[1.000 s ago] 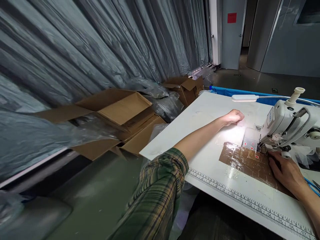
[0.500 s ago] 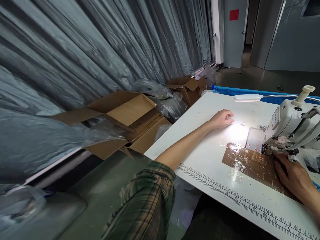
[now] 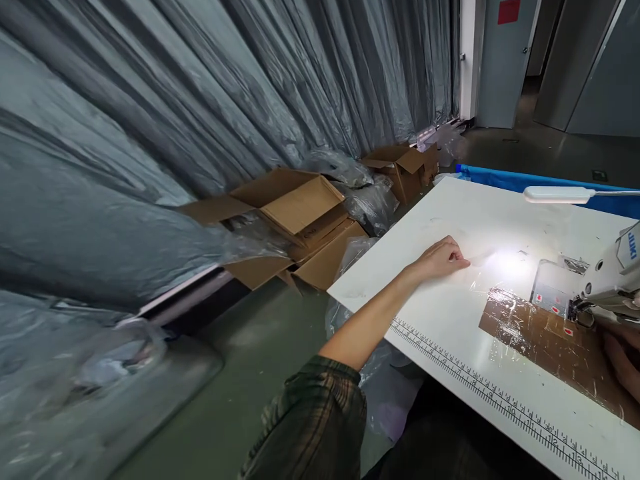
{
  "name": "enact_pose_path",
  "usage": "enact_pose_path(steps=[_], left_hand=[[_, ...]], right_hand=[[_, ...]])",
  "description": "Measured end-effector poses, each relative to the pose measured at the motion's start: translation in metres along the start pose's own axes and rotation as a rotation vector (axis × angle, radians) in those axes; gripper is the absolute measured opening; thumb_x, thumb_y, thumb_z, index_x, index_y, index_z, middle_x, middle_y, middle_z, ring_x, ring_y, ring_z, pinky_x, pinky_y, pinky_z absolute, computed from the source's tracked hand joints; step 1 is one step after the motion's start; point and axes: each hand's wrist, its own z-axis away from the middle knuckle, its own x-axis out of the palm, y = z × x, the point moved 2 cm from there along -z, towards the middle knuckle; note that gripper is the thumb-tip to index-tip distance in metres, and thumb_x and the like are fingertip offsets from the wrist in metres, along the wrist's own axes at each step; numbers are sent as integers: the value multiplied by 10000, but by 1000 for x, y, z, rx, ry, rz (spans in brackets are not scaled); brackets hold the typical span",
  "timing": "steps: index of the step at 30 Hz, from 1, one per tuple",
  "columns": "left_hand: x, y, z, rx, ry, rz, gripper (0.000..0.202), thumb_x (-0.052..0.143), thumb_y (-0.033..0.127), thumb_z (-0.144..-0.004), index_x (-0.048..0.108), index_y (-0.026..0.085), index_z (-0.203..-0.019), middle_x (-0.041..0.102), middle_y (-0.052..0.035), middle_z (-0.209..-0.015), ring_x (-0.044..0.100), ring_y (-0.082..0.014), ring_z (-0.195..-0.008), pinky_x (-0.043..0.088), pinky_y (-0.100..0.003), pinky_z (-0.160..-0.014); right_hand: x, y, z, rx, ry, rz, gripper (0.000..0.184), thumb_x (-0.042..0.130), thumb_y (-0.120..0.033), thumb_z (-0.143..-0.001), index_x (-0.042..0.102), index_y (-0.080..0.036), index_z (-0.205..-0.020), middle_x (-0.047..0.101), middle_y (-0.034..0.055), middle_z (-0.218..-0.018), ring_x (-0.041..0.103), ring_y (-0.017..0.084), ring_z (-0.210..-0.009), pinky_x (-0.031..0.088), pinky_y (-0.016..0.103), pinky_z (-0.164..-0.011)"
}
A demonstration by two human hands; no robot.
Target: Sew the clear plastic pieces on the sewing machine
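Observation:
My left hand (image 3: pixel 441 258) rests on the white sewing table (image 3: pixel 470 210) with arm outstretched, its fingers curled in a pinch on the edge of a clear plastic film (image 3: pixel 483 259) that runs toward the lit spot. At the right edge, part of my right hand (image 3: pixel 623 360) lies flat, fingers stretched, on the film over a brown taped patch (image 3: pixel 540 337). It sits just beside the presser foot of the white sewing machine (image 3: pixel 607 283).
A slim lamp (image 3: pixel 555 194) lights the table and a printed ruler (image 3: pixel 500 397) runs along its near edge. Open cardboard boxes (image 3: pixel 300 207) and plastic bags lie on the floor to the left, below a grey plastic curtain (image 3: pixel 200 100). A grey door (image 3: pixel 503 67) stands behind.
The view has swung left, pushing the machine and my right hand toward the right edge. My left hand has drawn back left from the needle area, its fingers now pinched.

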Motion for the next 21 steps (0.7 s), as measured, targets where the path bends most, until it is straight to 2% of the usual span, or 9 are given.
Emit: enact_pose_path(steps=[5, 9, 12, 17, 21], left_hand=[[3, -7, -5, -12, 63, 64, 295, 637, 282, -832, 530, 183, -575, 622, -35, -1002, 619, -169, -872, 484, -321, -898], [7, -12, -7, -47, 106, 101, 296, 643, 290, -817, 554, 181, -556, 641, -40, -1040, 629, -167, -863, 492, -326, -883], [8, -14, -8, -72, 137, 152, 270, 679, 294, -781, 580, 179, -558, 646, -39, -1058, 638, -160, -855, 503, -319, -868], [8, -18, -9, -120, 114, 256, 204, 716, 288, -738, 661, 170, -581, 654, -59, -1132, 657, -152, -866, 521, -301, -823], [7, -19, -9, -113, 119, 293, 174, 714, 291, -741, 701, 171, -616, 659, -65, -1152, 656, -145, -861, 527, -289, -802]], right_hand=[[-7, -8, -3, 75, -20, 69, 374, 489, -555, -814, 755, -329, -950, 747, 86, -914, 725, 374, -831, 588, 484, -593], [-7, -16, -3, 103, -22, 86, 420, 452, -541, -809, 752, -284, -952, 746, 123, -976, 716, 401, -908, 607, 548, -716], [-4, -18, -2, 83, 9, 71, 402, 456, -505, -811, 745, -281, -979, 746, 115, -1004, 711, 385, -962, 605, 546, -793], [2, -15, 2, 52, 36, 74, 375, 448, -477, -847, 730, -299, -1020, 746, 87, -978, 709, 364, -983, 602, 533, -833], [5, -12, 5, 31, 36, 101, 394, 434, -458, -860, 731, -284, -1053, 745, 104, -1026, 700, 375, -1017, 603, 534, -831]])
